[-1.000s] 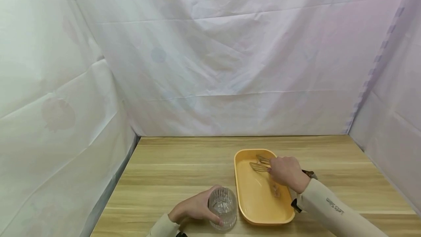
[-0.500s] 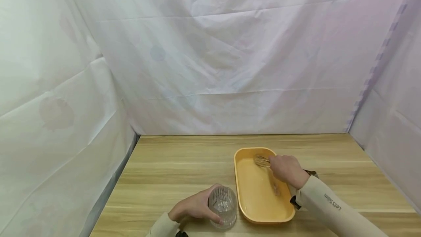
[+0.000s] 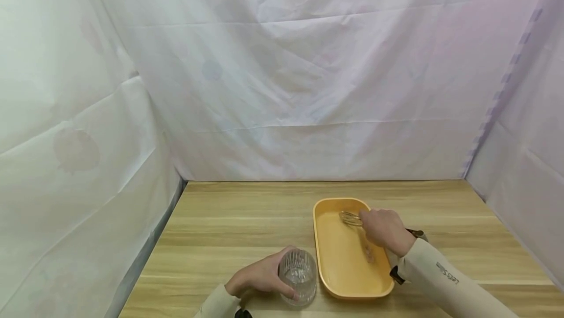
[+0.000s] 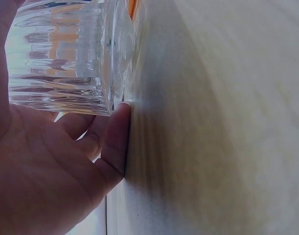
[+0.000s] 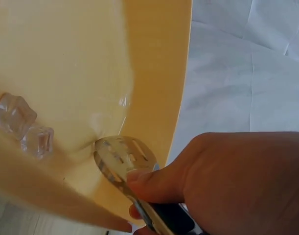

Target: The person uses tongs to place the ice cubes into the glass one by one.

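Note:
In the head view my left hand grips a ribbed clear glass that stands upright on the table, left of a yellow tray. Its thumb lies along the near side; the left wrist view shows the fingers around the glass near its base. Over the tray's far right side, my right hand holds metal tongs, thumb pressed on one arm. Their slotted heads point down into a corner of the tray, close together. Two clear ice cubes lie in the tray against its side.
The wooden table reaches back to a white cloth. More cloth hangs at the left and right. The tray's raised rim runs beneath the right forearm.
The two heads of the tongs were spread apart one second ago and have come together. The left hand and the glass have stayed in place.

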The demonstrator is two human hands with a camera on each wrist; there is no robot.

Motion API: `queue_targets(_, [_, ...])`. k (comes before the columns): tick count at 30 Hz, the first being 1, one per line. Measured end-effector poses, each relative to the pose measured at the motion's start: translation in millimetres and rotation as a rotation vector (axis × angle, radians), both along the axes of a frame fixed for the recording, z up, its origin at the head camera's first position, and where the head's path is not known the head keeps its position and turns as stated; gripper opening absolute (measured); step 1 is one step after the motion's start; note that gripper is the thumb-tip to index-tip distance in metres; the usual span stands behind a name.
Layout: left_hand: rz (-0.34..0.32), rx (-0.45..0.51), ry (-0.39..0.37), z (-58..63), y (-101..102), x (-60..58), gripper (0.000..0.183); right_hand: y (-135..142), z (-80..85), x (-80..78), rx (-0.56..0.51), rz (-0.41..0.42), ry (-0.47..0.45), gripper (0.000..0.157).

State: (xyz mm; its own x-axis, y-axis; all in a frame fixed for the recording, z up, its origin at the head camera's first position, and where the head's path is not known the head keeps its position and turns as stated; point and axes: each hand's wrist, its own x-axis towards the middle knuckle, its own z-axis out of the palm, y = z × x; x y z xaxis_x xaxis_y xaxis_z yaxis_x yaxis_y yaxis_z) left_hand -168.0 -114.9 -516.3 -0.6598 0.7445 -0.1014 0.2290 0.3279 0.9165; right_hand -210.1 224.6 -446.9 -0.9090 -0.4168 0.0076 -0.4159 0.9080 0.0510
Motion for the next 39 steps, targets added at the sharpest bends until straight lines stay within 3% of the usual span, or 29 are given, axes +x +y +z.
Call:
queue_targets(5, [0.004,-0.005,-0.031,-2.5,0.5,-0.9,0.080,4.0,1.5,2.8,-0.027,-0.007,-0.019,0.018])
queue_targets(23, [0.022,-0.025,-0.032,-3.3,-1.5,-1.0,0.080,3.4,11.6,19.4,-0.176,0.090,0.176,0.022])
queue_targets(39, [0.018,-0.029,-0.027,-2.7,-1.0,-1.4,0.080,2.9,17.2,30.1,-0.251,0.079,0.163,0.026])
